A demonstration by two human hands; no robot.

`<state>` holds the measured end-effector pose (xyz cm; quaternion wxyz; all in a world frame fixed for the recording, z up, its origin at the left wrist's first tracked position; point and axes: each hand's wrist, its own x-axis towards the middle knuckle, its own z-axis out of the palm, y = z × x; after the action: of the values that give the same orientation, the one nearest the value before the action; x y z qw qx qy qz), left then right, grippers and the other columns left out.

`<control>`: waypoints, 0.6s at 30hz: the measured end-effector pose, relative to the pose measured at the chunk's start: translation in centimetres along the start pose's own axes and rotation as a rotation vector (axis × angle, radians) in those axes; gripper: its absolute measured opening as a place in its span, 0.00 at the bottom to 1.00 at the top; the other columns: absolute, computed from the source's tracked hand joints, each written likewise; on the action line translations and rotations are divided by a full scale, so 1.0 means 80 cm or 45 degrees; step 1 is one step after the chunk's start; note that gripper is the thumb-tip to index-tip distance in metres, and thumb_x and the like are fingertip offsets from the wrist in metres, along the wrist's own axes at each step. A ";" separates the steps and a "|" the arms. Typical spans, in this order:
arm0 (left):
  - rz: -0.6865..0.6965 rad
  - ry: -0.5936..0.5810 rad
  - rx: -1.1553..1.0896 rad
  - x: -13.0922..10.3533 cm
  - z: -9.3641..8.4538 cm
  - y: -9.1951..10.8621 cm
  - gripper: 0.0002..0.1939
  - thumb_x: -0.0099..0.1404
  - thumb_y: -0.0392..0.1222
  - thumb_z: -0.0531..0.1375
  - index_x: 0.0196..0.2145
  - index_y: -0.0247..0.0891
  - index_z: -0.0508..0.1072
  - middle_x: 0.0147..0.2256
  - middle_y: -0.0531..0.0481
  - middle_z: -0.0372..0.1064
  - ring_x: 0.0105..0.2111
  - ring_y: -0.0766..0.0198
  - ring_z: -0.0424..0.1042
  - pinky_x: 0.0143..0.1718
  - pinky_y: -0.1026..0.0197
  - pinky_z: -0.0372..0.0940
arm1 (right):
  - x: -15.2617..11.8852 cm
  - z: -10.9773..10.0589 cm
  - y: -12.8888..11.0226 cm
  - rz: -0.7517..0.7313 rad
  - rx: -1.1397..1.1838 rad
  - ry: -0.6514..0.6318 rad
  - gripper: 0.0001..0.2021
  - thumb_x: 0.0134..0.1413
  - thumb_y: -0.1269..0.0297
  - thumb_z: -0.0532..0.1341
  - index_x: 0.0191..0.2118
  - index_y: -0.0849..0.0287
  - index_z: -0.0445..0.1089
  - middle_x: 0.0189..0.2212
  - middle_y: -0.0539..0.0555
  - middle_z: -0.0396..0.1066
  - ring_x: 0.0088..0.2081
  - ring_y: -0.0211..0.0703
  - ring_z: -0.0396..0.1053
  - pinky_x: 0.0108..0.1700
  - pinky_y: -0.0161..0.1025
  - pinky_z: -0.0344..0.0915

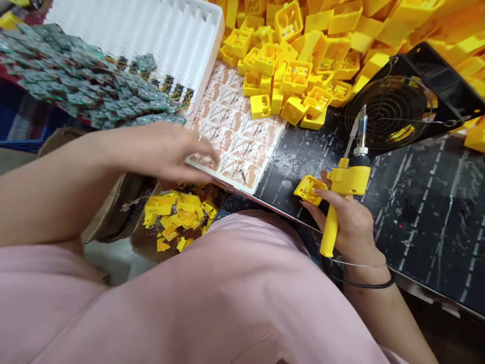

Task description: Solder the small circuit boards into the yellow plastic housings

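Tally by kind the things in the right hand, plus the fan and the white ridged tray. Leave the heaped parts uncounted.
Soldering iron, in the right hand: 1
Yellow housing, in the same hand: 1
Black fan: 1
White ridged tray: 1
Total: 4

I watch the left arm (76,174) stretch across, bare along the forearm, with the back of the left hand (166,149) uppermost and its fingers (206,151) loosely bent and slightly blurred. The right forearm (396,321) slants up from below through a nearly straight wrist (364,274). The right hand (350,217), well apart from the left, is curled in a grip, its fingertips pinching on the side toward the other hand.
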<state>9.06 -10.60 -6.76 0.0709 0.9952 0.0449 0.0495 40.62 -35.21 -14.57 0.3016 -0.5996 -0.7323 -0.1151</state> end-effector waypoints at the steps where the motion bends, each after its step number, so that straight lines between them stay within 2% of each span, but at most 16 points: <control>1: -0.152 -0.031 0.084 0.023 0.007 -0.012 0.24 0.74 0.60 0.52 0.48 0.43 0.81 0.36 0.52 0.81 0.32 0.64 0.77 0.34 0.61 0.67 | 0.002 0.003 -0.001 -0.015 0.010 0.004 0.18 0.62 0.65 0.72 0.54 0.54 0.70 0.41 0.53 0.81 0.35 0.45 0.80 0.37 0.39 0.76; 3: -0.516 0.092 0.234 0.080 0.029 -0.032 0.24 0.72 0.54 0.54 0.56 0.39 0.78 0.47 0.46 0.80 0.47 0.55 0.79 0.44 0.53 0.71 | 0.002 0.009 -0.002 -0.015 0.021 0.007 0.21 0.60 0.66 0.73 0.55 0.55 0.70 0.44 0.55 0.81 0.37 0.48 0.81 0.39 0.41 0.77; 6: -0.737 -0.034 0.172 0.149 0.058 -0.054 0.28 0.76 0.51 0.49 0.66 0.38 0.69 0.59 0.48 0.72 0.61 0.51 0.70 0.56 0.49 0.70 | -0.007 0.018 0.002 0.053 0.011 -0.020 0.27 0.59 0.65 0.74 0.61 0.52 0.69 0.54 0.57 0.79 0.46 0.54 0.82 0.45 0.47 0.79; 8: -0.786 -0.104 0.132 0.165 0.053 -0.057 0.28 0.79 0.51 0.47 0.70 0.40 0.64 0.63 0.50 0.68 0.64 0.55 0.65 0.62 0.50 0.67 | -0.015 0.021 0.006 0.096 0.007 -0.025 0.30 0.57 0.64 0.75 0.63 0.50 0.68 0.58 0.57 0.77 0.50 0.57 0.81 0.48 0.49 0.80; 10: -0.827 -0.272 0.070 0.164 0.027 -0.047 0.25 0.79 0.48 0.50 0.69 0.44 0.66 0.65 0.51 0.65 0.66 0.54 0.64 0.66 0.52 0.64 | -0.019 0.022 0.008 0.098 0.021 -0.012 0.32 0.55 0.64 0.77 0.64 0.50 0.69 0.59 0.58 0.77 0.52 0.58 0.81 0.49 0.48 0.81; 11: -0.808 -0.373 0.051 0.160 0.010 -0.037 0.24 0.77 0.44 0.53 0.68 0.45 0.68 0.66 0.51 0.64 0.66 0.53 0.65 0.67 0.52 0.63 | -0.019 0.022 0.008 0.101 0.032 0.001 0.33 0.54 0.65 0.77 0.64 0.50 0.69 0.59 0.59 0.77 0.51 0.59 0.81 0.49 0.48 0.81; 13: -0.578 -0.477 0.107 0.156 -0.021 -0.010 0.26 0.74 0.40 0.58 0.67 0.43 0.69 0.65 0.46 0.65 0.64 0.47 0.69 0.65 0.51 0.65 | -0.017 0.021 0.006 0.123 0.081 0.009 0.35 0.54 0.66 0.77 0.65 0.50 0.67 0.60 0.60 0.75 0.51 0.59 0.81 0.49 0.50 0.82; 14: -0.465 -0.536 0.186 0.156 -0.029 0.007 0.30 0.70 0.38 0.62 0.68 0.41 0.67 0.62 0.43 0.68 0.61 0.44 0.72 0.60 0.49 0.69 | -0.014 0.021 0.004 0.137 0.116 0.013 0.35 0.55 0.67 0.76 0.66 0.49 0.66 0.61 0.61 0.74 0.51 0.60 0.81 0.48 0.51 0.82; 16: -0.258 -0.702 0.339 0.161 -0.030 0.039 0.32 0.64 0.33 0.66 0.65 0.41 0.69 0.51 0.41 0.77 0.51 0.42 0.78 0.47 0.49 0.73 | -0.008 0.022 0.000 0.147 0.182 0.014 0.36 0.56 0.68 0.75 0.67 0.49 0.64 0.61 0.62 0.74 0.53 0.61 0.80 0.48 0.52 0.82; 17: -0.144 -0.771 0.365 0.165 -0.023 0.053 0.30 0.64 0.32 0.65 0.63 0.42 0.70 0.45 0.42 0.79 0.47 0.44 0.79 0.43 0.50 0.72 | -0.005 0.022 -0.001 0.140 0.202 0.012 0.36 0.56 0.68 0.75 0.67 0.49 0.64 0.61 0.62 0.75 0.54 0.61 0.80 0.48 0.51 0.82; 18: -0.026 -0.790 0.349 0.167 -0.013 0.063 0.27 0.65 0.32 0.63 0.61 0.44 0.71 0.42 0.44 0.80 0.47 0.46 0.79 0.44 0.50 0.71 | -0.002 0.022 -0.003 0.127 0.214 0.011 0.35 0.56 0.68 0.75 0.67 0.49 0.63 0.59 0.61 0.76 0.55 0.61 0.79 0.49 0.51 0.81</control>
<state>22.61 -14.17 -3.80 -0.0530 0.9626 0.0372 -0.2631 39.89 -34.49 -16.02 0.3596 -0.6073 -0.7072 -0.0407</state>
